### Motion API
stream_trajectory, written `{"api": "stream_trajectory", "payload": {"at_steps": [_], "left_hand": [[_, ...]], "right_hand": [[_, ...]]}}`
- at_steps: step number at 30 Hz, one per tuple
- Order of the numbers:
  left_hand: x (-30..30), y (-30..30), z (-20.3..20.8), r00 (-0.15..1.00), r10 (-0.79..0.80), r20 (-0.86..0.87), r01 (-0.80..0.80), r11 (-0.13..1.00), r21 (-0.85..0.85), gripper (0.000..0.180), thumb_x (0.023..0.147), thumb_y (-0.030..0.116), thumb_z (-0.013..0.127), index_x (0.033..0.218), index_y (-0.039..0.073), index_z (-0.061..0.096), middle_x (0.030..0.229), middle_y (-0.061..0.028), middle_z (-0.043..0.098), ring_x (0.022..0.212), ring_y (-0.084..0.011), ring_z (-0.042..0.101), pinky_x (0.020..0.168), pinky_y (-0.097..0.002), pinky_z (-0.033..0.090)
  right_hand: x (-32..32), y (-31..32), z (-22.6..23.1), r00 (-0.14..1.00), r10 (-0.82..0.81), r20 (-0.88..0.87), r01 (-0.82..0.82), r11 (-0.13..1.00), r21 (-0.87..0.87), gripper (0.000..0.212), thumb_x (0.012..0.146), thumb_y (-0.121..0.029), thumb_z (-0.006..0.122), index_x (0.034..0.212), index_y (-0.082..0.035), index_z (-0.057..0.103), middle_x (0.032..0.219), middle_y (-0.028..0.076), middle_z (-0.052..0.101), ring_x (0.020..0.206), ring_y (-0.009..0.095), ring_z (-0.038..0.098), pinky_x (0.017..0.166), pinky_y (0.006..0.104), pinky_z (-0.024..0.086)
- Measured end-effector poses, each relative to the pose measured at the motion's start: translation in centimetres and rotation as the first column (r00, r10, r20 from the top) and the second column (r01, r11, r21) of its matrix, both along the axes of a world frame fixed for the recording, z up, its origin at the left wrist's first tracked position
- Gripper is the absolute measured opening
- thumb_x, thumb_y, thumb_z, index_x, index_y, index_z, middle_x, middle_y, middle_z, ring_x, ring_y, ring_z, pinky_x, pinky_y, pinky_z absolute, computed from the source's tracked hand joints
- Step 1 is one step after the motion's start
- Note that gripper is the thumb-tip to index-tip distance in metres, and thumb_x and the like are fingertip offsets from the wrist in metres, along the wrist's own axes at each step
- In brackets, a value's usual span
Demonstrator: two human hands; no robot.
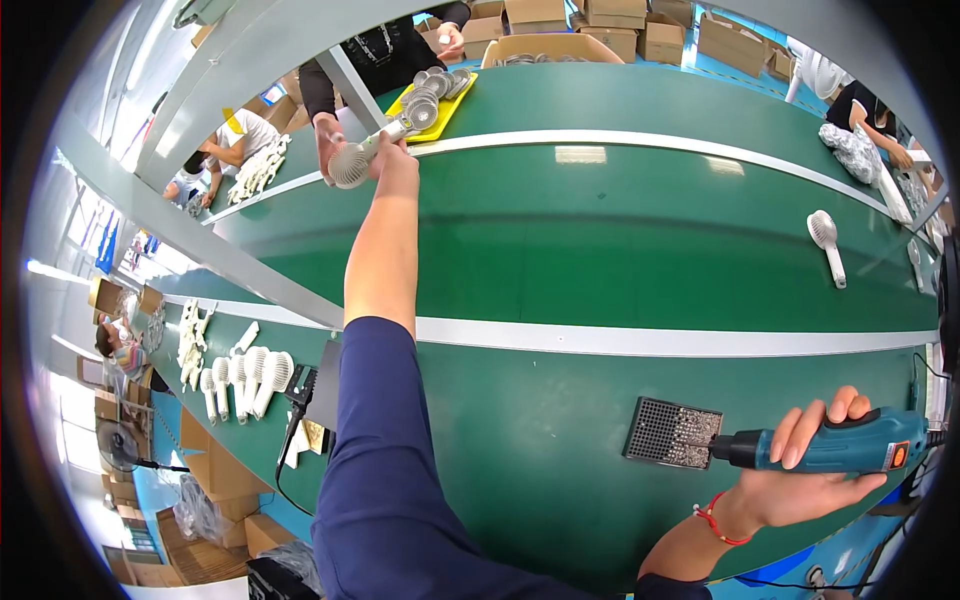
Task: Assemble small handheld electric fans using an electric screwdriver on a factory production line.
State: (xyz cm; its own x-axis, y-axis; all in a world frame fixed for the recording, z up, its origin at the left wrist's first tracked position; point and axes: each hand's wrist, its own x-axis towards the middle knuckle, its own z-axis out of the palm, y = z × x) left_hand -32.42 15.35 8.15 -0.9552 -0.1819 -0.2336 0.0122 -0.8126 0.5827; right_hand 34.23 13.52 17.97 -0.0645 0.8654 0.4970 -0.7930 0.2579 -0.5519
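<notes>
My left arm stretches far across the green bench, and my left hand (394, 162) is closed round the handle of a white handheld fan (351, 166). A co-worker's hand (328, 146) is right beside that fan's round head. At the lower right, my right hand (800, 470) grips a teal electric screwdriver (850, 443), held level with its black nose pointing left. The screwdriver's tip is at the right edge of a black screw tray (648, 432), a grid of holes with many small screws over its right half.
Several white handheld fans (240, 380) lie at the left, near a black clamp-like fixture (300, 385). One more fan (825, 240) rests on the far-right belt. A yellow tray (432, 130) of round fan parts is before the co-worker. A grey frame post (210, 240) slants across the left.
</notes>
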Motion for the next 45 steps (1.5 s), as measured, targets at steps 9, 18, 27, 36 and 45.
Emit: {"api": "stream_trajectory", "payload": {"at_steps": [9, 18, 27, 36, 45], "left_hand": [[4.8, -2.9, 5.0, 0.995, -0.086, 0.044, 0.096, 0.878, -0.469, 0.04, 0.086, 0.021, 0.067, 0.108, -0.011, 0.057, 0.098, -0.0169, 0.066, 0.082, -0.0247, 0.068, 0.064, -0.0324, 0.058], [28.7, -11.4, 4.6, 0.02, -0.988, 0.154, -0.506, -0.143, -0.851, 0.026, 0.085, 0.009, 0.064, 0.11, 0.001, 0.063, 0.093, -0.0116, 0.066, 0.08, -0.0229, 0.066, 0.074, -0.0358, 0.053], [37.3, -17.1, -2.2, -0.064, -0.968, 0.242, -0.653, -0.142, -0.744, 0.035, 0.084, 0.007, 0.064, 0.118, 0.003, 0.057, 0.09, -0.0165, 0.067, 0.086, -0.0358, 0.064, 0.076, -0.0463, 0.052], [38.8, -15.8, -3.3, 0.043, -0.955, 0.294, -0.848, -0.191, -0.495, 0.029, 0.085, 0.006, 0.062, 0.113, 0.0, 0.056, 0.08, -0.0154, 0.066, 0.078, -0.0332, 0.065, 0.065, -0.0441, 0.053], [41.9, -14.8, -1.8, 0.009, -0.949, 0.315, -0.931, -0.123, -0.344, 0.021, 0.067, -0.007, 0.061, 0.086, -0.002, 0.053, 0.071, -0.0153, 0.061, 0.071, -0.032, 0.064, 0.061, -0.0412, 0.054]], "right_hand": [[-0.3, -0.1, 0.7, 0.999, 0.051, -0.004, -0.051, 0.998, 0.044, 0.061, 0.095, -0.053, 0.045, 0.11, 0.006, 0.041, 0.1, 0.011, 0.042, 0.047, 0.013, 0.04, 0.039, 0.0251, 0.035], [1.7, -0.4, 1.3, 0.991, 0.13, -0.024, -0.127, 0.988, 0.093, 0.065, 0.094, -0.057, 0.041, 0.113, 0.006, 0.04, 0.104, 0.013, 0.043, 0.052, 0.016, 0.047, 0.044, 0.0283, 0.039], [4.3, -3.0, 3.2, 0.946, 0.276, -0.171, -0.228, 0.939, 0.258, 0.056, 0.092, -0.048, 0.046, 0.111, 0.004, 0.041, 0.102, 0.011, 0.043, 0.052, 0.015, 0.045, 0.046, 0.0304, 0.039], [6.4, -3.8, 3.8, 0.937, 0.273, -0.219, -0.22, 0.946, 0.239, 0.048, 0.089, -0.045, 0.046, 0.103, 0.0, 0.044, 0.1, 0.007, 0.043, 0.048, 0.012, 0.04, 0.05, 0.0288, 0.036], [6.8, -3.9, 4.0, 0.968, 0.193, -0.159, -0.16, 0.967, 0.199, 0.045, 0.089, -0.046, 0.038, 0.099, -0.003, 0.041, 0.083, 0.005, 0.045, 0.046, 0.012, 0.033, 0.063, 0.0226, 0.034]]}}
